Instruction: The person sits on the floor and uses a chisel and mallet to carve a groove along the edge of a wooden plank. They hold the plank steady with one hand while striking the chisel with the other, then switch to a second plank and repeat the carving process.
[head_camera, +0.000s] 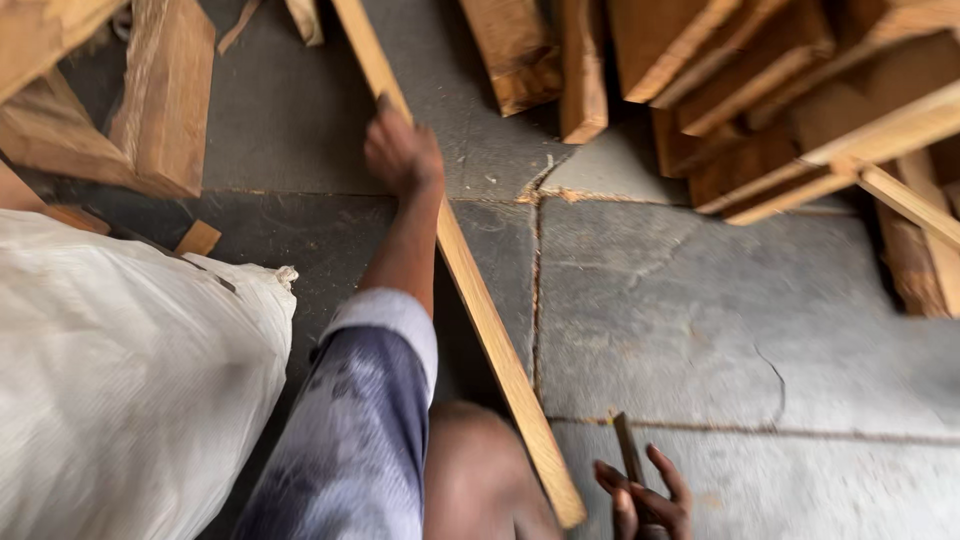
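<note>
Timber lies all about this stone floor (700, 300), and the person is bent over one long thin wooden strip (480, 300) that runs from the far left down toward the near middle, its near end resting beside the knee (480, 480). The left hand (402, 150) reaches out along a bare forearm and sits on the strip's far part, fingers curled over its edge; how tightly they close I cannot tell, since only the back of the hand shows. The right hand (648, 500), near the bottom edge and just right of the strip, has its fingers wrapped loosely round a slim dark stick with a yellowish tip, perhaps a pencil (627, 450), held upright and clear of the wood. I see no line or cut on the strip's face, so any marking looks not yet begun; the strip seems only steadied so far. A big white woven sack (120, 380) bulges at the near left, and a heap of rough boards (780, 90) sits stacked at the far right.
</note>
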